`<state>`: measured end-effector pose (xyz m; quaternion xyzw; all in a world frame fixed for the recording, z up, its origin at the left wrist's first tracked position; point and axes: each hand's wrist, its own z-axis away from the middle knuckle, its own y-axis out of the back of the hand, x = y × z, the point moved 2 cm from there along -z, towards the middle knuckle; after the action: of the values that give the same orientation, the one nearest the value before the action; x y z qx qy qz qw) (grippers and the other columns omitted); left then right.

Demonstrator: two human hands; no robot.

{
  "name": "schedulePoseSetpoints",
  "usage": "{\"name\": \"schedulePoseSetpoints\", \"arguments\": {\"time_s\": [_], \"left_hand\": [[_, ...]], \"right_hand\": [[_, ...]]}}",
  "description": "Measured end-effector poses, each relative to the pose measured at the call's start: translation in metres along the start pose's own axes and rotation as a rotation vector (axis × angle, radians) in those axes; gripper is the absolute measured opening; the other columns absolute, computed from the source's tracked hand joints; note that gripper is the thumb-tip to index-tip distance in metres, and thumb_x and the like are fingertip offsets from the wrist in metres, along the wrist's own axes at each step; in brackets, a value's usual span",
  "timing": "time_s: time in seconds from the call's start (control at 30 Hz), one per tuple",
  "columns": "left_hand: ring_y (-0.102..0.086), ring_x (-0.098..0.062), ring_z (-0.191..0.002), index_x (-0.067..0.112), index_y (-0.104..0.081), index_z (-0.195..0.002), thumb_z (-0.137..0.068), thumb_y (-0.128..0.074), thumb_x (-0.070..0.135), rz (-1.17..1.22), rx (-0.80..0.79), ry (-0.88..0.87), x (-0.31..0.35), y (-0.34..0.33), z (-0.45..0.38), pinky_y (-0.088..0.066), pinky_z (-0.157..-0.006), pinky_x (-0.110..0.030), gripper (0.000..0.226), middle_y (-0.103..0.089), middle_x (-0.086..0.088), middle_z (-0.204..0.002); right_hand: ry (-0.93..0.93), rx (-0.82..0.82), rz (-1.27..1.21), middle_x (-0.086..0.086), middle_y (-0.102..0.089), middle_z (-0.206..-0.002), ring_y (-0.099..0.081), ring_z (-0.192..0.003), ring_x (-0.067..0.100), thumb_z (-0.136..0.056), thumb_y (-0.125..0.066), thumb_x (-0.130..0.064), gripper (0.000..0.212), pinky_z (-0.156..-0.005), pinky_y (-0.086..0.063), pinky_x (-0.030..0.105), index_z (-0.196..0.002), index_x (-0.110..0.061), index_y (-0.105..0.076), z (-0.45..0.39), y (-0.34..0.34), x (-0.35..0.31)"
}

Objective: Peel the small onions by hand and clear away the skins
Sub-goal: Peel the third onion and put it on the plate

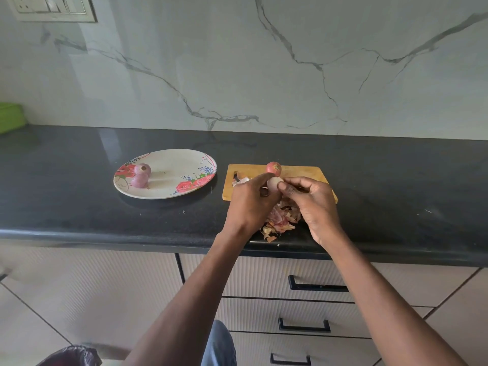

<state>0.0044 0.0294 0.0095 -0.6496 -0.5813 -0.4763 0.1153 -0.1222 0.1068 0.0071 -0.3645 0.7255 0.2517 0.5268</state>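
1. I see the left hand [250,200] and right hand [315,199] both pinching one pale onion [273,184] over the cutting board [311,173].
2. Skins [281,220] lie at 6 o'clock of it; two peeled onions [141,175] on the plate [169,192] at 9 o'clock.

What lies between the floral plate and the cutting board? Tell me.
Only bare black countertop shows in the head view between the plate and the cutting board; they sit apart.

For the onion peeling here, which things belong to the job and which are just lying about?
Job: held onion, both hands, board onion, plate onions, skins, bin bag.
Lying about: knife, green box, switch panel.
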Motion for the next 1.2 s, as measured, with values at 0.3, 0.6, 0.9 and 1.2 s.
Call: {"name": "schedulePoseSetpoints", "arguments": {"time_s": [0.3,0.6,0.9,1.2], "left_hand": [[-0.07,-0.01,-0.081,0.014,-0.072,-0.119,-0.09,-0.074,0.021,-0.054,0.005,-0.04,0.002,0.0,0.0,-0.057,-0.075,-0.032,0.03,-0.077,-0.004,-0.094],[-0.068,-0.008,-0.081,0.013,-0.07,-0.12,-0.092,-0.067,0.015,-0.015,-0.031,-0.034,0.0,0.0,0.0,-0.054,-0.073,-0.028,0.028,-0.075,-0.003,-0.093],[-0.073,-0.033,-0.092,0.0,-0.057,-0.122,-0.09,-0.072,0.004,0.714,-0.105,0.203,-0.001,0.006,0.002,-0.06,-0.087,-0.042,0.036,-0.075,-0.02,-0.103],[-0.07,-0.027,-0.082,0.004,-0.07,-0.115,-0.105,-0.051,0.016,0.746,-0.176,0.224,-0.006,0.007,0.0,-0.06,-0.079,-0.037,0.024,-0.073,-0.024,-0.1]], "right_hand": [[0.231,0.114,0.376,-0.001,-0.075,-0.081,-0.071,-0.077,0.017,-0.093,-0.071,-0.013,0.009,-0.076,-0.058,0.042,-0.088,-0.009,-0.078,-0.002,0.001,0.002],[0.435,0.089,0.659,0.01,-0.061,-0.078,-0.058,-0.07,0.025,-0.092,-0.063,-0.001,0.011,-0.063,-0.048,0.039,-0.083,-0.001,-0.057,0.002,-0.008,0.003],[0.328,0.126,0.487,-0.008,-0.071,-0.094,-0.067,-0.089,0.003,-0.093,-0.062,0.001,0.019,-0.081,-0.059,0.033,-0.105,-0.012,-0.07,0.006,-0.005,-0.005],[0.383,0.042,0.373,-0.002,-0.071,-0.113,-0.065,-0.105,0.007,-0.087,-0.077,-0.011,0.033,-0.091,-0.054,0.023,-0.119,-0.014,-0.074,0.006,-0.002,-0.006]]}}
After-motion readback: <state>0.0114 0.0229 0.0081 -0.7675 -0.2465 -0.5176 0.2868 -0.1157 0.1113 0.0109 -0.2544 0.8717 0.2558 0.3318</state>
